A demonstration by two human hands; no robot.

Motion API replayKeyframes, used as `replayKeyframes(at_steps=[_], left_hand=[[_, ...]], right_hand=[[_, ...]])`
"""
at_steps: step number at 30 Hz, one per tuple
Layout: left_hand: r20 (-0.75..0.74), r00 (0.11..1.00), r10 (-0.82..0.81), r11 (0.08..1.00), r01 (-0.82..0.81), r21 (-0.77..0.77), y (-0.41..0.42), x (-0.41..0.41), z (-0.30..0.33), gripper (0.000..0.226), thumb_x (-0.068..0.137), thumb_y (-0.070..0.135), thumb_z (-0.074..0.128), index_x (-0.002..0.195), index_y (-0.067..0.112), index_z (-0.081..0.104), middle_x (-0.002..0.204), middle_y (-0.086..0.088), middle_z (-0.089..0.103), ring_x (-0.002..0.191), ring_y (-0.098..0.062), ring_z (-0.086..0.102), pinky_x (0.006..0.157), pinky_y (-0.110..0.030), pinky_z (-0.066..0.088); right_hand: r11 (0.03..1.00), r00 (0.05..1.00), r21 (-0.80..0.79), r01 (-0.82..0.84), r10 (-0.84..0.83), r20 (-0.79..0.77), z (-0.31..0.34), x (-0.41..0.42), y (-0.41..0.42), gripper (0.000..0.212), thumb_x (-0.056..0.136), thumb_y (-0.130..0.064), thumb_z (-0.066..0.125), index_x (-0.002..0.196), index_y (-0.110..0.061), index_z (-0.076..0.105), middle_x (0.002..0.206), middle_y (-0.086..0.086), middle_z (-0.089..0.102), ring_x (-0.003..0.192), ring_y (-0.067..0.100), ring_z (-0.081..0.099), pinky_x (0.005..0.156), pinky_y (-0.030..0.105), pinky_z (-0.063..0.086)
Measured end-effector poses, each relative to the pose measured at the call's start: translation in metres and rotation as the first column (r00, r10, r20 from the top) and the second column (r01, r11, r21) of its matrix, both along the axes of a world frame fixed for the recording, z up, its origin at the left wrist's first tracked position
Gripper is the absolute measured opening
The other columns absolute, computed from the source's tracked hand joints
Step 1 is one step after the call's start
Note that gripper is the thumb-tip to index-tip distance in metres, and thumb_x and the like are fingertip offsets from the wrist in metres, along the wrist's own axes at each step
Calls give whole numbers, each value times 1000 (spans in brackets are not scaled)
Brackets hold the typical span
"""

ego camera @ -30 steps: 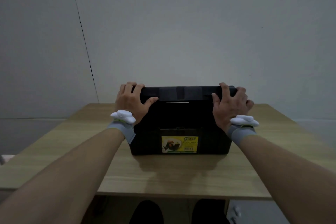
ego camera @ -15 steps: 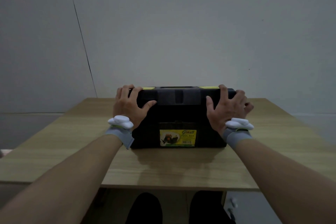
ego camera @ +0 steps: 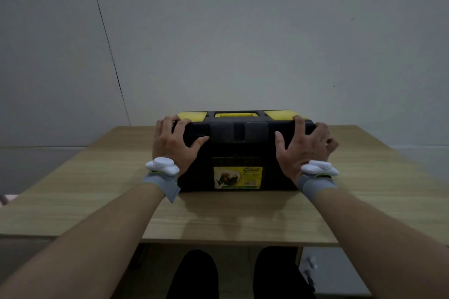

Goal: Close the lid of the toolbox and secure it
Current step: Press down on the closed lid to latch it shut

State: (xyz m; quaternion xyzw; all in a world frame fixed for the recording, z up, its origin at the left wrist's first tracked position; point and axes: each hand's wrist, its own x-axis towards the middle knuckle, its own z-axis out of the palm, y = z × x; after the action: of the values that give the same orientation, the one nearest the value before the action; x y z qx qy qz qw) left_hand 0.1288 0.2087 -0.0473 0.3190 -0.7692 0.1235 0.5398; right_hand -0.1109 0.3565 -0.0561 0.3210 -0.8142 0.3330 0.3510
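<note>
arms: bare | wrists: grey bands (ego camera: 162, 183) with white trackers (ego camera: 318, 168) | legs: dark trousers (ego camera: 194, 274)

Both forearms run off the bottom corners of the frame. The toolbox (ego camera: 239, 153) label's (ego camera: 238, 177) small print is unreadable; the hands cover the lid's (ego camera: 245, 128) front corners.

Toolbox (ego camera: 239, 165): black, yellow label in front, set upright on the table.
Lid (ego camera: 243, 126): lowered shut, yellow panels on top.

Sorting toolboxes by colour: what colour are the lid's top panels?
Yellow panels on the black lid, head view.
</note>
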Motion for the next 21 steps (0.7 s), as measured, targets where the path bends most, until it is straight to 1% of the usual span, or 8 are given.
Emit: replayKeyframes(at_steps=[5,14,21], left_hand=[[13,1000,5,1000,-5,-8,1,2,-4,57,76,53,69,105,4,67,103,-18,59,94,-34,52,79,-41,48],[25,1000,4,1000,-4,13,5,4,-10,56,76,51,70,106,3,66,105,-19,58,95,-36,54,80,-42,49],[26,1000,5,1000,-5,20,6,5,-16,55,76,50,71,104,2,66,104,-20,59,96,-39,54,82,-45,49]], right_hand=[[1000,1000,2,-2,2,-9,-6,1,2,58,81,-59,45,124,-21,47,105,21,46,95,34,48,86,46,32],[999,1000,26,-25,25,1,-10,3,8,57,82,-58,47,124,-20,47,107,21,47,97,35,48,89,48,31],[999,999,42,-34,34,7,-13,6,13,57,81,-56,50,123,-17,47,106,21,48,95,35,49,89,47,31]])
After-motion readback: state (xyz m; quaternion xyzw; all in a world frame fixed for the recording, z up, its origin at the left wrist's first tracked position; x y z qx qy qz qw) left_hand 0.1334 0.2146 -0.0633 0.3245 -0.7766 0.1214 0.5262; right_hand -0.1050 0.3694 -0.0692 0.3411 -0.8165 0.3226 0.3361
